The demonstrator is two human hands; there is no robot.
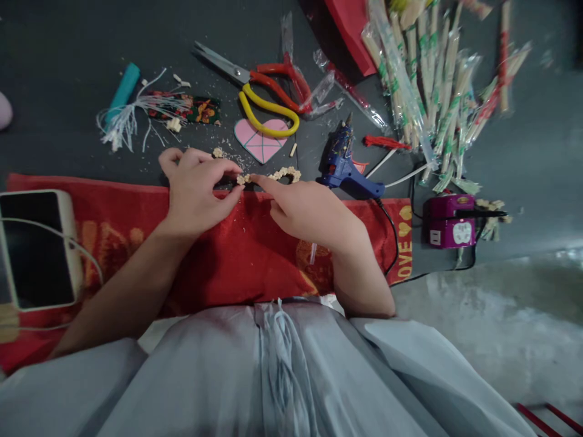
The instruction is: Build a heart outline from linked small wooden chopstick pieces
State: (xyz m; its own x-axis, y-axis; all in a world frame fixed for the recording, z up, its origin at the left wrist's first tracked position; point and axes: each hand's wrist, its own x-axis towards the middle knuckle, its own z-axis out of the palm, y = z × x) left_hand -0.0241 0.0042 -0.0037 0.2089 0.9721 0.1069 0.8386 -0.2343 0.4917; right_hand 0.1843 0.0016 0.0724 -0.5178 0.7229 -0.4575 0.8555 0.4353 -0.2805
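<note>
A curved string of small knobbly beige pieces (291, 174) lies on the dark table just past a red towel's far edge. The thumb and index fingertip of my left hand (194, 188) are closed on the small beige cluster at its left end. My right hand (314, 212) has its index finger stretched out, its tip touching the string beside that cluster; the thumb stands apart and the other fingers are curled under, partly hidden. A separate beige cluster (217, 153) sits by my left knuckles. Beyond my fingers is a pink paper heart (262, 142) with green lines.
Scissors (268, 109) with red and yellow handles overlap the heart. Right of them lie a blue glue gun (348, 164), a purple power adapter (450, 221) and bundled wrapped sticks (432, 79). A phone (39, 249) with a white cable rests on the red towel (228, 255).
</note>
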